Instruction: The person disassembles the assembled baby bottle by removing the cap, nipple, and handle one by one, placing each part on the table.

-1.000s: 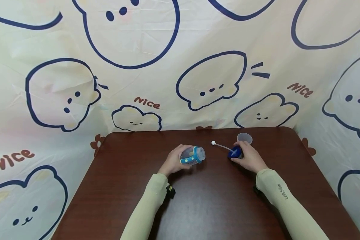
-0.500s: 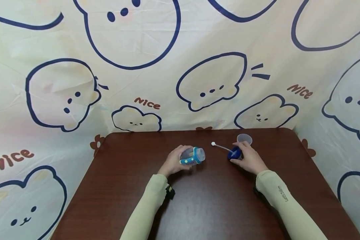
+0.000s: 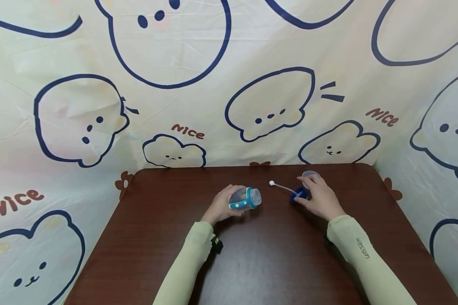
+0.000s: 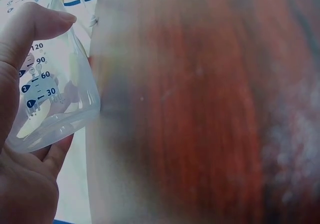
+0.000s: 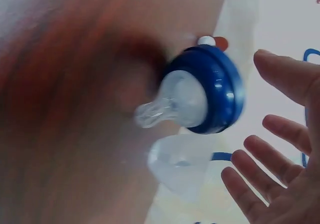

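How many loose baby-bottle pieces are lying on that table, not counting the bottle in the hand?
2 that I can see: a blue collar with its teat and straw beside the right hand, and a clear cap just behind it. The left hand holds the bottle.

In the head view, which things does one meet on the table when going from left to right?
Left hand → clear baby bottle it holds → white-tipped straw → blue nipple ring → right hand. The clear cap overlaps the hand, so I leave it out.

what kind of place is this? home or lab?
Likely a staged recording corner, not a lived-in room: a cartoon-bear cloth hung as backdrop, one brown table, only a baby bottle and its parts.
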{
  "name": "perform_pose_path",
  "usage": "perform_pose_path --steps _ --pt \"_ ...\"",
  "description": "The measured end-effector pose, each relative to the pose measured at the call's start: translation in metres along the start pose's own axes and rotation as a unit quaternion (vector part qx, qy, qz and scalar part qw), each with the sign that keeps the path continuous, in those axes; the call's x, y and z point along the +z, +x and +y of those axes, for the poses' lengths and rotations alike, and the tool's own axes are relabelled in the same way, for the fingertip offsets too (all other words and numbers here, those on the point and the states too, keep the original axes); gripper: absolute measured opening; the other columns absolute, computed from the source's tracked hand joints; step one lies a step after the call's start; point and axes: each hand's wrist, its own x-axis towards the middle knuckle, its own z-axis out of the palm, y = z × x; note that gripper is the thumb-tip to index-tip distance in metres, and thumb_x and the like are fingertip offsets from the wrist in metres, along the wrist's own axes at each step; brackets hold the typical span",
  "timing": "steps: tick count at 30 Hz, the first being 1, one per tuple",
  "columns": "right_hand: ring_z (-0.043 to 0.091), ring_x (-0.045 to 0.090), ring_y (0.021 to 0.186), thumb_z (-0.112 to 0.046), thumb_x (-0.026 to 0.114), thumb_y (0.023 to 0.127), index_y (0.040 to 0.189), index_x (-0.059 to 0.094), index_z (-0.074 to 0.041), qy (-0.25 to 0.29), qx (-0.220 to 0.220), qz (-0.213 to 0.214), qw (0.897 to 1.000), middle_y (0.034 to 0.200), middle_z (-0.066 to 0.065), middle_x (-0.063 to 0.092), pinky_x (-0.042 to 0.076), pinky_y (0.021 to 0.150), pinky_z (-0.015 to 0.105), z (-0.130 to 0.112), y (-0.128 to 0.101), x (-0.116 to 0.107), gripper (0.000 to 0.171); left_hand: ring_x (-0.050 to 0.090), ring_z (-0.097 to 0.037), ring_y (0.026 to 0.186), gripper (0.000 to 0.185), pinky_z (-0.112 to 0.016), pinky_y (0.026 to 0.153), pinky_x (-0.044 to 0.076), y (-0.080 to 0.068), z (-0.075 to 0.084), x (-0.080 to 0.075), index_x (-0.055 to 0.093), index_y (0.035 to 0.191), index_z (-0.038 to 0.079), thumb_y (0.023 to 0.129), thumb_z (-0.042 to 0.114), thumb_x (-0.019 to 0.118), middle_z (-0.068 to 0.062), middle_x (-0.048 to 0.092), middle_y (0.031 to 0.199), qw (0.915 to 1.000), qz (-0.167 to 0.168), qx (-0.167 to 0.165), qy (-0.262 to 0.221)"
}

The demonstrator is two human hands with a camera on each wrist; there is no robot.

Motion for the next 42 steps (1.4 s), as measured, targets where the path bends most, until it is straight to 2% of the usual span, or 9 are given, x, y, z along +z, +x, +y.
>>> perform_pose_path --steps 4,13,18,23,28,32,36,42 --pt "0.038 0.050 0.129 -0.035 0.080 0.091 0.150 0.051 -0.012 0.011 -0.016 0.005 1.000 0.142 0.020 0.051 0.049 0.101 0.063 -0.013 0.004 -0.004 0.069 0.054 -0.024 0.118 0.086 -0.055 0.101 0.049 0.000 0.000 0.000 0.057 0.140 0.036 0.068 0.012 0.098 0.001 0.060 0.124 1.0000 0.001 0.002 0.000" --pt "0.037 0.056 0.131 -0.046 0.073 0.095 0.153 0.049 -0.019 0.101 -0.024 -0.048 0.993 0.146 0.013 0.053 0.047 0.106 0.060 -0.052 0.019 0.004 0.068 0.054 -0.023 0.117 0.086 -0.053 0.100 0.050 -0.002 0.002 0.001 0.058 0.139 0.037 0.067 0.011 0.098 0.002 0.061 0.122 1.0000 0.007 -0.005 -0.003" --pt "0.034 0.056 0.133 -0.048 0.076 0.092 0.154 0.047 -0.025 0.125 -0.027 -0.081 0.988 0.146 0.011 0.052 0.049 0.106 0.058 -0.066 0.025 0.016 0.072 0.055 -0.024 0.116 0.086 -0.054 0.101 0.049 -0.001 0.003 0.004 0.058 0.139 0.035 0.067 0.011 0.098 0.001 0.061 0.123 1.0000 0.006 0.000 -0.006" --pt "0.034 0.054 0.136 -0.046 0.082 0.087 0.156 0.043 -0.027 0.142 -0.055 -0.117 0.981 0.147 0.011 0.051 0.050 0.105 0.057 -0.080 0.029 0.025 0.082 0.056 -0.024 0.113 0.086 -0.054 0.100 0.049 -0.001 0.003 0.005 0.058 0.140 0.034 0.067 0.012 0.098 0.000 0.061 0.122 1.0000 0.005 0.007 -0.004" --pt "0.034 0.056 0.134 -0.047 0.084 0.085 0.158 0.041 -0.026 0.150 -0.082 -0.134 0.976 0.149 0.009 0.048 0.050 0.105 0.057 -0.093 0.036 0.037 0.087 0.057 -0.023 0.112 0.087 -0.053 0.099 0.050 -0.002 0.000 0.002 0.058 0.141 0.032 0.067 0.012 0.098 0.000 0.061 0.123 0.9997 0.013 0.018 0.013" --pt "0.028 0.056 0.130 -0.044 0.084 0.086 0.158 0.041 -0.025 0.143 -0.096 -0.141 0.975 0.147 0.006 0.049 0.050 0.107 0.053 -0.098 0.040 0.045 0.087 0.057 -0.023 0.112 0.087 -0.054 0.101 0.050 -0.003 0.000 -0.001 0.058 0.141 0.032 0.066 0.013 0.099 0.000 0.061 0.123 0.9997 0.010 0.007 0.023" --pt "0.021 0.056 0.125 -0.041 0.085 0.086 0.156 0.044 -0.026 0.137 -0.097 -0.141 0.976 0.142 0.003 0.050 0.050 0.107 0.049 -0.100 0.042 0.051 0.083 0.057 -0.024 0.113 0.087 -0.055 0.102 0.048 -0.002 0.001 -0.002 0.058 0.140 0.031 0.066 0.013 0.099 0.000 0.061 0.123 0.9996 0.011 0.006 0.024" --pt "0.020 0.058 0.121 -0.041 0.084 0.087 0.154 0.046 -0.027 0.130 -0.088 -0.149 0.976 0.139 0.001 0.050 0.051 0.106 0.048 -0.098 0.040 0.056 0.078 0.057 -0.024 0.112 0.085 -0.054 0.101 0.049 0.000 0.003 0.001 0.058 0.140 0.031 0.067 0.012 0.098 0.001 0.060 0.123 0.9996 0.006 0.010 0.024"
